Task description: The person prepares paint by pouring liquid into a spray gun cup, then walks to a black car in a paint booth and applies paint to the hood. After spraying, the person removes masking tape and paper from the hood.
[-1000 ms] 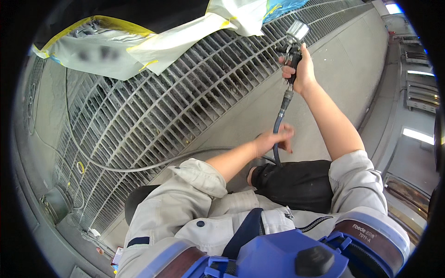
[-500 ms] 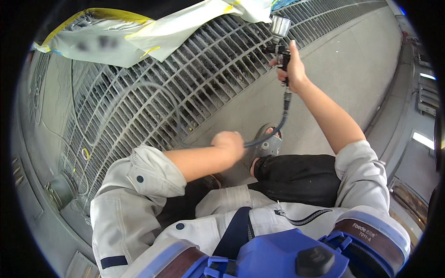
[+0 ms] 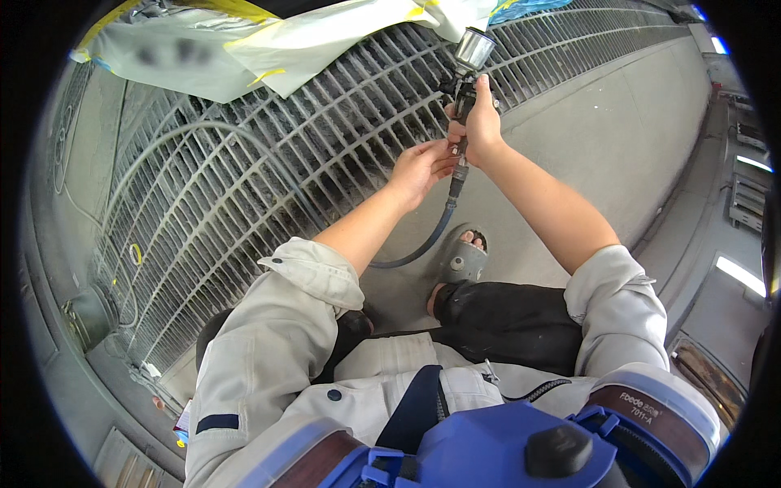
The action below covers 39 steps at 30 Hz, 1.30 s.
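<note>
A black spray gun [image 3: 464, 99] with a shiny metal cup [image 3: 474, 51] on top is held out in front of me. My right hand [image 3: 482, 130] is wrapped round its handle, thumb up along the back. My left hand [image 3: 418, 171] reaches in from the left, its fingers closed at the bottom of the handle, just above the hose coupling [image 3: 457, 180]. What exactly those fingertips pinch is partly hidden. From the coupling a grey air hose [image 3: 421, 250] curves down, passes behind my left forearm and loops over the floor grating.
A metal floor grating [image 3: 342, 138] spans the left and middle beside smooth grey floor [image 3: 602, 138]. Masking film [image 3: 187, 61] edged with yellow tape hangs at the upper left. My sandalled foot [image 3: 464, 256] is below the gun. A blue respirator [image 3: 504, 447] fills the lower edge.
My left hand has moved up from the hose to the bottom of the spray gun's handle. The gun and right hand have shifted a little left and slightly down.
</note>
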Motion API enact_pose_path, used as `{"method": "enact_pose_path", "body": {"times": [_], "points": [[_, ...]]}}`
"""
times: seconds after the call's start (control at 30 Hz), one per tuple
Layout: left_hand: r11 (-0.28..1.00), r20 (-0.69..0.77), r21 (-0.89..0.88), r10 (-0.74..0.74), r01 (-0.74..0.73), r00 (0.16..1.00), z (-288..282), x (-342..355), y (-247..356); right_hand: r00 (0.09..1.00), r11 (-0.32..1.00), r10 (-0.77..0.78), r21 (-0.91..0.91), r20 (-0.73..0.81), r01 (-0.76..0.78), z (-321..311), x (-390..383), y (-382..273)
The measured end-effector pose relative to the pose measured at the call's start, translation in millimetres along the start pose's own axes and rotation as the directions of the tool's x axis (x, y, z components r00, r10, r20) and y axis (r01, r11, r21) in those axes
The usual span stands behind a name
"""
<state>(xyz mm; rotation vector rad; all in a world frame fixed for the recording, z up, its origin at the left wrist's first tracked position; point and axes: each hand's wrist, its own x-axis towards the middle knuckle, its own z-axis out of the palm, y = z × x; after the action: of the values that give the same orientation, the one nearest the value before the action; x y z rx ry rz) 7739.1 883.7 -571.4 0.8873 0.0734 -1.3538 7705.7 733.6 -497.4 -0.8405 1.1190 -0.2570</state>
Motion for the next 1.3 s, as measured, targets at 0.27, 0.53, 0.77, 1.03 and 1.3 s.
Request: {"method": "enact_pose_path", "body": {"times": [0.27, 0.53, 0.77, 1.03, 1.3], "points": [[0.985, 0.045, -0.144, -0.091, 0.097, 0.995, -2, -2, -12, 0.998, 0.998, -0.055, -0.015, 0.005, 0.055, 0, -7, 2], [0.989, 0.105, -0.116, -0.079, 0.091, 0.991, -4, 0, -18, 0.983, 0.969, -0.180, -0.175, -0.026, 0.173, 6, -16, 2], [0.993, 0.117, -0.091, -0.067, 0.078, 0.991, -6, 4, -25, 0.972, 0.961, -0.209, -0.207, -0.109, 0.183, 11, -19, 2], [0.998, 0.116, -0.052, -0.020, 0.026, 0.993, -2, -2, -24, 0.975, 0.961, -0.193, -0.224, -0.111, 0.165, 10, -24, 1], [0.997, 0.089, -0.072, -0.004, 0.010, 0.996, 1, -4, -22, 0.969, 0.963, -0.205, -0.204, -0.136, 0.175, 13, -27, 0]]}}
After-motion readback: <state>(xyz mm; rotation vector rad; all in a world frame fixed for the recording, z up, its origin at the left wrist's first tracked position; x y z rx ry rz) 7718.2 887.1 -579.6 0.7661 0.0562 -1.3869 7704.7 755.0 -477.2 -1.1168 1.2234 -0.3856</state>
